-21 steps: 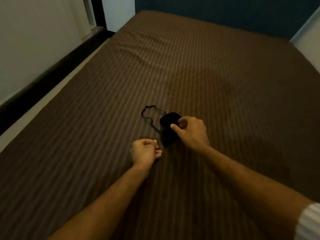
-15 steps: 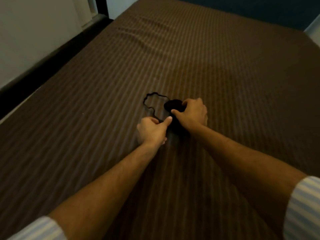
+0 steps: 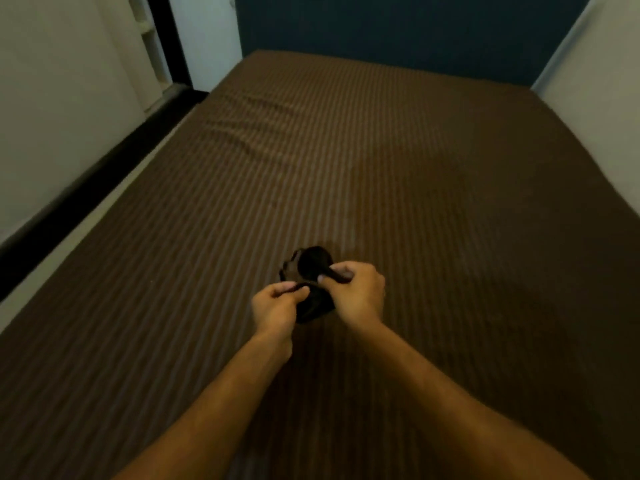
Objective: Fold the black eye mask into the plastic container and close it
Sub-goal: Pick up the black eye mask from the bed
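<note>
The black eye mask (image 3: 313, 265) is bunched between my two hands just above the brown striped bed cover. My left hand (image 3: 277, 304) pinches its left part, where the thin elastic strap runs, with thumb and fingers closed. My right hand (image 3: 356, 292) pinches the mask's right edge. Part of the mask hangs dark below my fingers. The strap lies gathered close against the mask on its left side. No plastic container shows in the head view.
The bed (image 3: 415, 161) with its brown striped cover fills most of the view. A pale wall with a black skirting strip (image 3: 69, 216) runs along the left. A dark blue headboard wall (image 3: 398, 32) stands at the far end, and a white wall (image 3: 606, 98) at the right.
My left hand moved in from beside the mask and took hold of it. The strap loop that lay spread out to the left is now pulled in against the mask. The view tilted upward.
</note>
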